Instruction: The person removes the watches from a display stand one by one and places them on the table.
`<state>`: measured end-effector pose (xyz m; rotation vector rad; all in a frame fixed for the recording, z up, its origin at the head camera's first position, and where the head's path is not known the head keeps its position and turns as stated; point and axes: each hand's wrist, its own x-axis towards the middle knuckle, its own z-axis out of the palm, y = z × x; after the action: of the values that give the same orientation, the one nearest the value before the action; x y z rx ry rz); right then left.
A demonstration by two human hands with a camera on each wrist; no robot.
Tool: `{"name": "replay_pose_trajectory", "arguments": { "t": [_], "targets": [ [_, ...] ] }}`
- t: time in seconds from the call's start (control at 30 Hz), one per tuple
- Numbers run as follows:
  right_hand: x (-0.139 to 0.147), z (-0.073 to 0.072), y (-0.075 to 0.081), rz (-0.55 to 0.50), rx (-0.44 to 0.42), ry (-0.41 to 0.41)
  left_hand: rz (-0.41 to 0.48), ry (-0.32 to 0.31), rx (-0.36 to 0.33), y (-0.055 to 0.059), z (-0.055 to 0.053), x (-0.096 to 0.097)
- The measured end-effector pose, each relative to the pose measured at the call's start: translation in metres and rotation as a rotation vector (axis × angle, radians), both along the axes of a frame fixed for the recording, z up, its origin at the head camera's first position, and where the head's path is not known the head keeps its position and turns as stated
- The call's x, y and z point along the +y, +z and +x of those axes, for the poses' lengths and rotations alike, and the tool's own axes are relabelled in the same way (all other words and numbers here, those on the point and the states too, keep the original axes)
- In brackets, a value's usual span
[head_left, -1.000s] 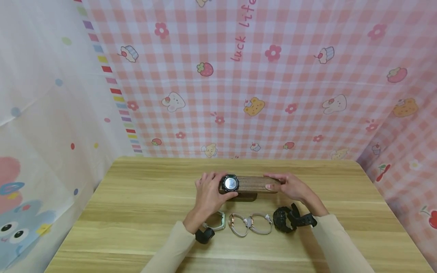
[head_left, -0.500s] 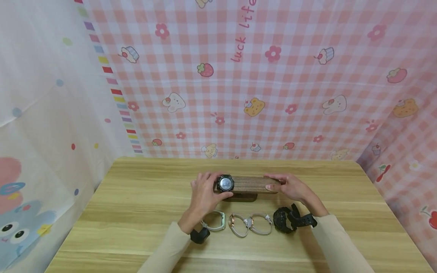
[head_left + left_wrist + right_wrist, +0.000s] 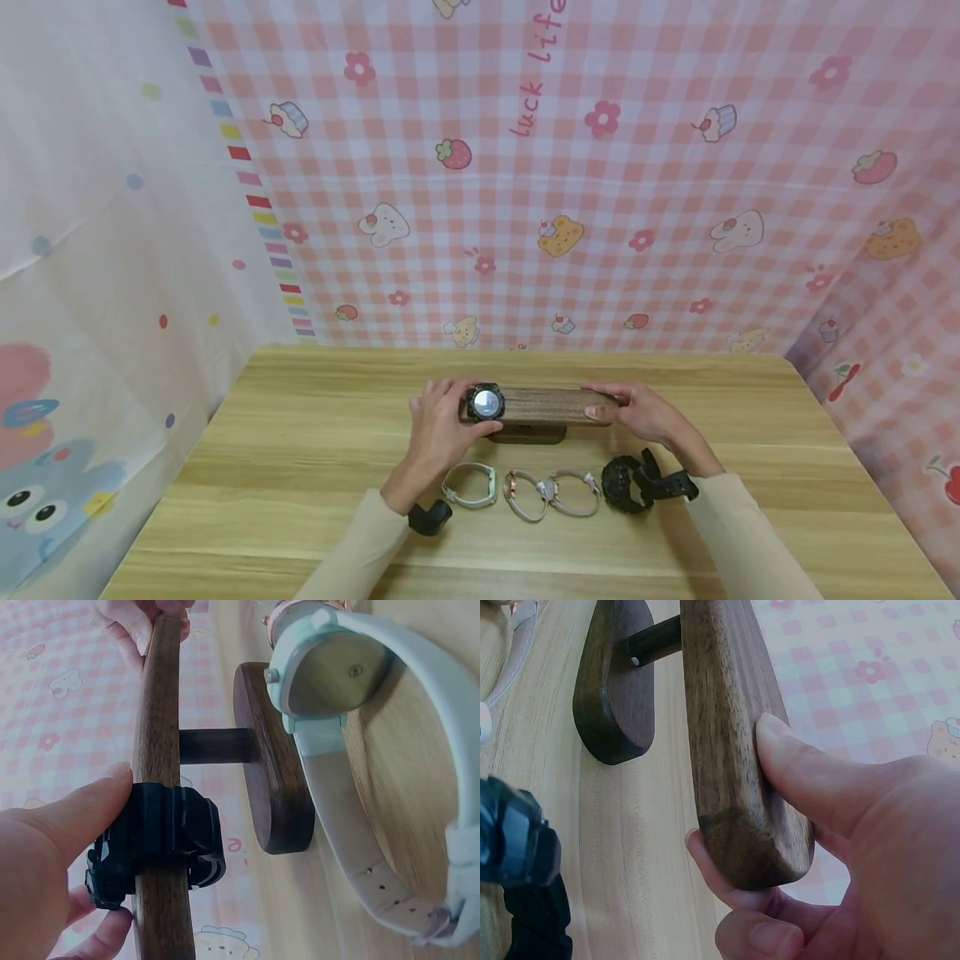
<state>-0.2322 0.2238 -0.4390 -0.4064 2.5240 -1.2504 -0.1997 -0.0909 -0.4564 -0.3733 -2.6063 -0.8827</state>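
Note:
A dark wooden watch stand (image 3: 546, 407) stands on the table, its long bar lying crosswise over a post and an oval base (image 3: 277, 761). Near the bar's left end sits a black digital watch (image 3: 486, 402), dial up, its strap looped round the bar in the left wrist view. My left hand (image 3: 437, 429) holds this watch, thumb on the near side and fingers on the far side. With my right hand (image 3: 647, 413) I grip the bar's right end; the right wrist view shows the thumb (image 3: 802, 765) on top and fingers curled beneath.
In front of the stand lie a mint-green watch (image 3: 471, 485), two pale-strapped watches with rose-gold cases (image 3: 525, 496), and a bulky black watch (image 3: 626, 483) by my right wrist. A black wrist-camera piece (image 3: 430, 518) shows at my left wrist. Checked cloth (image 3: 525, 275) hangs behind the table.
My left hand has slid the black watch leftward along the bar, toward its left end. The right hand keeps its grip on the other end, and the stand stays in place.

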Motion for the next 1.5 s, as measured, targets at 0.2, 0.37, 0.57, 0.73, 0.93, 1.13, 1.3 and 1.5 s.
{"name": "replay_pose_trajectory", "arguments": {
  "t": [0.2, 0.37, 0.57, 0.73, 0.93, 1.13, 1.3, 1.5],
  "targets": [
    [0.0, 0.001, 0.001, 0.0, 0.002, 0.0, 0.001, 0.009, -0.006, -0.001, 0.0, -0.005],
    [0.0, 0.003, 0.003, 0.009, -0.002, -0.006, 0.014, 0.016, -0.009, -0.002, -0.001, -0.011],
    [0.0, 0.005, 0.004, 0.006, -0.021, -0.016, 0.046, 0.026, -0.033, -0.001, -0.001, -0.019],
    [0.0, 0.005, 0.004, 0.007, -0.013, -0.01, 0.06, 0.037, -0.074, 0.0, -0.002, -0.025],
    [0.0, 0.004, 0.004, 0.013, -0.007, -0.009, 0.109, 0.029, -0.091, -0.001, -0.001, -0.032],
    [0.0, 0.003, 0.003, 0.013, 0.001, -0.007, 0.193, -0.028, -0.099, -0.002, -0.002, -0.039],
    [0.0, 0.002, 0.003, 0.011, 0.004, -0.006, 0.239, -0.028, -0.152, -0.002, -0.003, -0.043],
    [0.0, 0.003, 0.002, 0.01, 0.0, -0.003, 0.318, -0.024, -0.237, -0.001, -0.002, -0.05]
  ]
}}
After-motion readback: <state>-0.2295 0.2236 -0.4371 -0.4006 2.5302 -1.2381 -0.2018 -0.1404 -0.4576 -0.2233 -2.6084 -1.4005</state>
